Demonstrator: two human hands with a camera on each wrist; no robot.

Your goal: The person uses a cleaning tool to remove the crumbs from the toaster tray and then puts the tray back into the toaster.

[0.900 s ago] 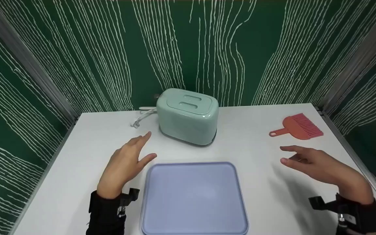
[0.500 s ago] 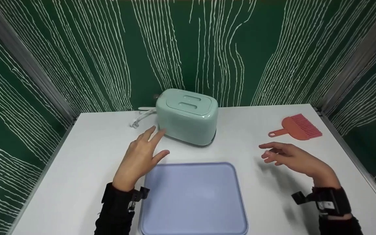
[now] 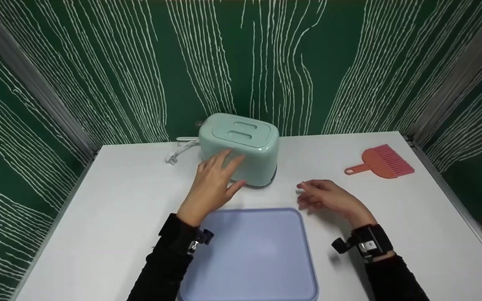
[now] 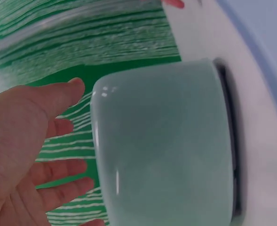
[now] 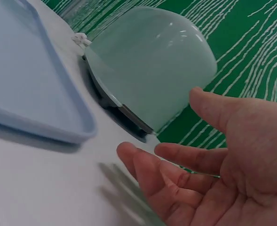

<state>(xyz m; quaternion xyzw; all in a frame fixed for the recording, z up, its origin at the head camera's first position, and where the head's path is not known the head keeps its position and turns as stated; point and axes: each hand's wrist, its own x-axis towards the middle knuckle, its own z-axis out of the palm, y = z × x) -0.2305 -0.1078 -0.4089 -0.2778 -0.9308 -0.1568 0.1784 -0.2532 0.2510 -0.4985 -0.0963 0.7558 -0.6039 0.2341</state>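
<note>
While the left hand (image 3: 211, 182) hovers before the near side of a mint-green toaster (image 3: 243, 140), fingers spread and thumb clear of the casing, the right hand (image 3: 331, 198) hangs near the far right corner of a tray (image 3: 253, 255), fingers loosely bent, thumb apart. Toaster: glossy, upright, two oblong recesses on top, set at an angle towards the back of the white table (image 3: 98, 209). Cord (image 3: 186, 146): white, lying left of the toaster. Tray: periwinkle, rimmed, flat, nearer the person. Dustpan (image 3: 377, 163): orange-red, toothed edge, far right. Panels (image 3: 241, 54): green, pale wavy lines, behind.
</note>
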